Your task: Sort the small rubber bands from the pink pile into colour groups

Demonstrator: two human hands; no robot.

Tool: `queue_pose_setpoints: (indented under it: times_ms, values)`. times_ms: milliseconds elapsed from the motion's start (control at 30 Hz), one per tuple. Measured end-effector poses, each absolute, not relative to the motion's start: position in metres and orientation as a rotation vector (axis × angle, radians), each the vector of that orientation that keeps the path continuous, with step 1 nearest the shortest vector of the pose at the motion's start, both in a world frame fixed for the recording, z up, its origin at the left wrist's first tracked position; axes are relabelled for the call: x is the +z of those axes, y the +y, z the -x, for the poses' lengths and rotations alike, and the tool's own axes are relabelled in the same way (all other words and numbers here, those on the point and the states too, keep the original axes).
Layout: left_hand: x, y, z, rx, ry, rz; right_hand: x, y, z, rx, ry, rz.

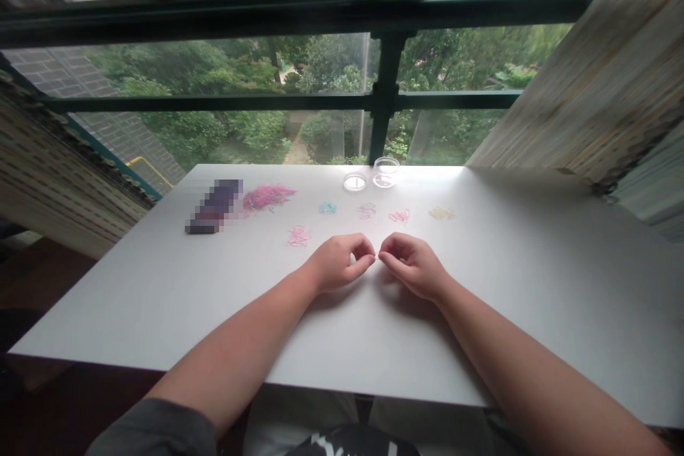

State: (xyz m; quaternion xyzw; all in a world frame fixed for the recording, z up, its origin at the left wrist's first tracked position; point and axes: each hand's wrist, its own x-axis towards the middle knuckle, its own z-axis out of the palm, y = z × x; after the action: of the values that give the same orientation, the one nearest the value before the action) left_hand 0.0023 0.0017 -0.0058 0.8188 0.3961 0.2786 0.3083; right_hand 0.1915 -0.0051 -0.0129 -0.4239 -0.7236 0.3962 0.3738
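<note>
My left hand (pixel 345 260) and my right hand (pixel 412 263) meet fingertip to fingertip above the middle of the white table (pixel 214 313). Each is closed in a pinch of thumb and forefinger. Whatever lies between the fingertips is too small to name. Beyond the hands runs a row of small piles of thin, loop-like pieces: a teal pile (pixel 328 207), a lilac pile (pixel 366 211), a deeper pink pile (pixel 400 216) and a cream pile (pixel 442 213). Left of my left hand lies a light pink pile (pixel 298 236) of similar pieces.
A larger mixed pink heap (pixel 267 197) lies at the back left, beside a dark pixelated object (pixel 216 206). A clear round container (pixel 385 172) and a clear round lid or dish (pixel 355 182) stand at the table's far edge, by the window. Curtains (pixel 577 64) hang at both sides.
</note>
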Motion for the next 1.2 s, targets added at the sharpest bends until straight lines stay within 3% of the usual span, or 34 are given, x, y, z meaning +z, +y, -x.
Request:
queue_pose_setpoints:
  times_ms: [1200]
  values:
    - [-0.0027, 0.0032, -0.0029, 0.814, 1.063, -2.141, -0.0129, -0.0068, -0.191, 1.001, -1.872, 1.102]
